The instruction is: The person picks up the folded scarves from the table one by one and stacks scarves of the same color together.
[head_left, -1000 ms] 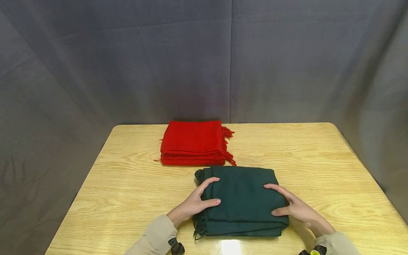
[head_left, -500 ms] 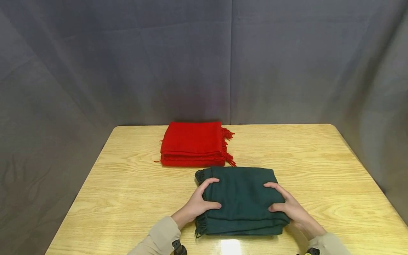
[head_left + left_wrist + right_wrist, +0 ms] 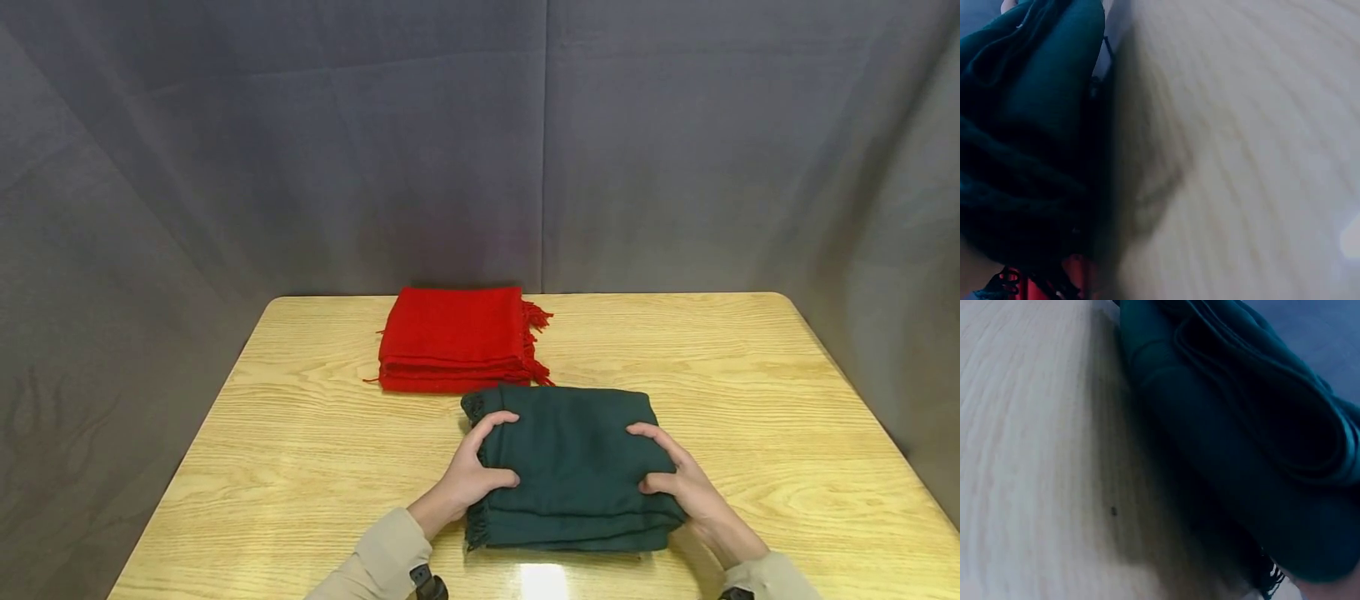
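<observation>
In the head view a folded dark green scarf (image 3: 577, 450) with fringe along its left end is held between both hands. My left hand (image 3: 467, 479) grips its left side, thumb and index finger on top. On the opposite side my right hand (image 3: 693, 492) grips the folded end the same way. The other fingers of both hands are hidden by the scarf. From the right wrist, the green scarf (image 3: 1210, 450) shows its looped layers and appears slightly raised, with shadow on the wood beneath. Just behind it lies a folded red scarf (image 3: 453, 333), fringe to the right.
A light wood table (image 3: 300, 467) carries both scarves. Grey cloth (image 3: 405, 167) hangs behind the table and along its sides. The green scarf's far left corner comes close to the red scarf's front edge in the head view.
The right thumb has drawn in against the green scarf. Both hands and the scarf have shifted slightly, and the scarf seems to have come up a little. The red scarf stays put.
</observation>
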`<act>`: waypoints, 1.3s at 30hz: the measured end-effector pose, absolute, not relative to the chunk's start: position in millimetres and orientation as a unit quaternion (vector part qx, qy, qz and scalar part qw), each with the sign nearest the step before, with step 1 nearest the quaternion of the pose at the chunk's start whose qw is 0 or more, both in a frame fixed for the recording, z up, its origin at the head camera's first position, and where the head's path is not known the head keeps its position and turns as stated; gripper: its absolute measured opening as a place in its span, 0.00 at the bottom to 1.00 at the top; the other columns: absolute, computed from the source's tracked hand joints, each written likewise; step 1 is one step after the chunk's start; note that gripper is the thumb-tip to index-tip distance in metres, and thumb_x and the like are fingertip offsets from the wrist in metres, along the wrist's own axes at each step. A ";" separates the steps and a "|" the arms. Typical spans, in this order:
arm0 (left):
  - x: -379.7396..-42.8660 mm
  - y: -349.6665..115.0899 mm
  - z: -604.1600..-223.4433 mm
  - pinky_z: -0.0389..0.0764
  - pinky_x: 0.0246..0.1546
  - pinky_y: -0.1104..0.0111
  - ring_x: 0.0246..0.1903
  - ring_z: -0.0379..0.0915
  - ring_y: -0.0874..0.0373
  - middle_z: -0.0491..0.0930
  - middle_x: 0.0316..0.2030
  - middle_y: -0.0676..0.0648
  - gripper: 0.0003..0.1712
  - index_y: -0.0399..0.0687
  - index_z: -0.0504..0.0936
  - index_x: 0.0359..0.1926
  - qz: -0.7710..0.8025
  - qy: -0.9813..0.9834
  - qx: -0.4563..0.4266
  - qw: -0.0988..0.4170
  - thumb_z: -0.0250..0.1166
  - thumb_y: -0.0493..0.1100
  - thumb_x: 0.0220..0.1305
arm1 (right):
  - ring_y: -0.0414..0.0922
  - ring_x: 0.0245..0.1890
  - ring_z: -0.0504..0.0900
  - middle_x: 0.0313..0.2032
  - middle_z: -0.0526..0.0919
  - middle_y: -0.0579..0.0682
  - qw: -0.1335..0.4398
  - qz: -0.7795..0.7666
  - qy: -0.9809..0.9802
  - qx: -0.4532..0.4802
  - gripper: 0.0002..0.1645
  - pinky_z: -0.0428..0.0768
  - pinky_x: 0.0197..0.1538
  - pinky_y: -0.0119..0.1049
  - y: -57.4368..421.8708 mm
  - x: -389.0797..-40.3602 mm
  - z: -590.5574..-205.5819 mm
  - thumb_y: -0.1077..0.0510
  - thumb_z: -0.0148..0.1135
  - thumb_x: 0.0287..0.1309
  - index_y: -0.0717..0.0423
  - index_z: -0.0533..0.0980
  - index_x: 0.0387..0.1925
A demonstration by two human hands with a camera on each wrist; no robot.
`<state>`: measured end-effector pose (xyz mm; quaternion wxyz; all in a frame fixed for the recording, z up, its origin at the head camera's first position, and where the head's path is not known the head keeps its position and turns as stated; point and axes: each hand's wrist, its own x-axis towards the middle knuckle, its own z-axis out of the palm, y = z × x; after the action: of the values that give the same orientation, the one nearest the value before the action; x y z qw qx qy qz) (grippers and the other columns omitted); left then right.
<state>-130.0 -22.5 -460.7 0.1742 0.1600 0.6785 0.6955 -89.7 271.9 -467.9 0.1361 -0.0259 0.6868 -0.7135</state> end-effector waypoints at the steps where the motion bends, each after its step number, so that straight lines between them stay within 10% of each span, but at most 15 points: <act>1: -129.8 -22.2 -457.9 0.71 0.40 0.63 0.49 0.59 0.50 0.61 0.58 0.46 0.39 0.45 0.68 0.58 0.696 0.678 0.161 0.173 0.61 0.23 0.40 | 0.48 0.48 0.67 0.54 0.59 0.54 0.136 -0.713 0.687 -0.028 0.40 0.70 0.48 0.40 272.5 -89.5 -466.1 0.74 0.53 0.41 0.50 0.63 0.60; 39: -153.0 2.4 -405.4 0.73 0.42 0.64 0.41 0.69 0.54 0.67 0.52 0.44 0.39 0.42 0.65 0.60 0.718 0.641 0.216 0.163 0.59 0.22 0.42 | 0.41 0.47 0.69 0.54 0.62 0.47 0.074 -0.702 0.704 -0.077 0.39 0.72 0.46 0.31 298.6 -104.2 -418.1 0.75 0.51 0.46 0.46 0.64 0.60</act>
<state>-153.0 2.4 -405.4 0.1626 0.2162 0.6414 0.7180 -104.2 298.6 -418.1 0.0738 -0.0772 0.7044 -0.7017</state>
